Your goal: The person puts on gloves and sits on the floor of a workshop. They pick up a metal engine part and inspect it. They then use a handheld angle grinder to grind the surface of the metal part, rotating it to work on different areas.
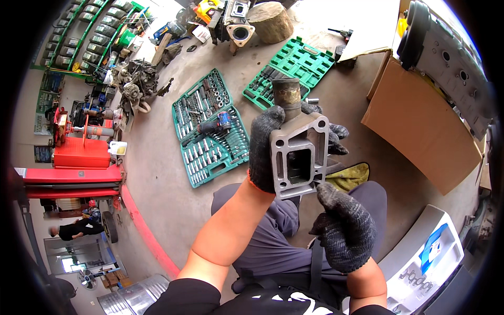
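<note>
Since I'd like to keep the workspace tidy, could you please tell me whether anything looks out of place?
Yes: the power tool lies loose and slanted across the open green tool case, apparently set down there rather than stored in a slot.

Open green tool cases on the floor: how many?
2: one left of the metal casting, power drill lying across it; another beyond the casting, partly hidden by it.

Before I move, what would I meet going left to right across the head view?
Red beam, socket case, metal casting, right hand, cardboard box.
</note>
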`<state>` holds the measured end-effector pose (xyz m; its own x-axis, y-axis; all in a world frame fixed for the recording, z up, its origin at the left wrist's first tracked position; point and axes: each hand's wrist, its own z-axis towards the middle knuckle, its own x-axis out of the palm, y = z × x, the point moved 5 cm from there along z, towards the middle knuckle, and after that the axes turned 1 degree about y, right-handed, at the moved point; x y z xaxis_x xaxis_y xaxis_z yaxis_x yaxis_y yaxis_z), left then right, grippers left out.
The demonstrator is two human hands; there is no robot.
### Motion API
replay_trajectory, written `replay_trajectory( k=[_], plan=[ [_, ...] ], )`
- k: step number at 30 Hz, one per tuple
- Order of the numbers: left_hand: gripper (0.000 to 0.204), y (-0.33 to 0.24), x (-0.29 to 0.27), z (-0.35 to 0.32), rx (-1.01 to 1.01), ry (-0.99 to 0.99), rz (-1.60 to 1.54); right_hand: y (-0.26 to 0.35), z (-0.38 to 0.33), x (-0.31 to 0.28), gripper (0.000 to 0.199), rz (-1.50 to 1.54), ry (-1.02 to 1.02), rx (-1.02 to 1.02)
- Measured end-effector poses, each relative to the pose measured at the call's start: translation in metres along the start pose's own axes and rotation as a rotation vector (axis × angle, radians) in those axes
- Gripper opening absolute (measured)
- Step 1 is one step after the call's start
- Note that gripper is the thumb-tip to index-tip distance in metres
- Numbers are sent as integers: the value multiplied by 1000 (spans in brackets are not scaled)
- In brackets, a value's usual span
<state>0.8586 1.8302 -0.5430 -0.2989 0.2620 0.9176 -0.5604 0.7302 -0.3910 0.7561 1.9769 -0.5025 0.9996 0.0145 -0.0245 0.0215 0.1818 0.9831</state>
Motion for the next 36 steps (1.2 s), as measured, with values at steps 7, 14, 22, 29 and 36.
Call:
replay_trajectory(
  k=[7, 14, 22, 29, 36],
  plan=[
    [55, 6, 1, 0, -17, -69, -44, -8, 0, 10, 31, 469, -144, 424],
    [48, 3, 1, -2, 113, -171, 195, -5, 12, 8, 35, 389, -212, 363],
    [33, -20, 15, -5, 448, -269, 862, 6, 15, 1, 36, -251, -88, 223],
    [27, -26, 20, -11, 775, -199, 1639, -1, 10, -2, 31, 515, -121, 712],
    [22, -22, 26, -11, 893, -112, 1934, -15, 5, 3, 33, 664, -191, 633]
  ],
)
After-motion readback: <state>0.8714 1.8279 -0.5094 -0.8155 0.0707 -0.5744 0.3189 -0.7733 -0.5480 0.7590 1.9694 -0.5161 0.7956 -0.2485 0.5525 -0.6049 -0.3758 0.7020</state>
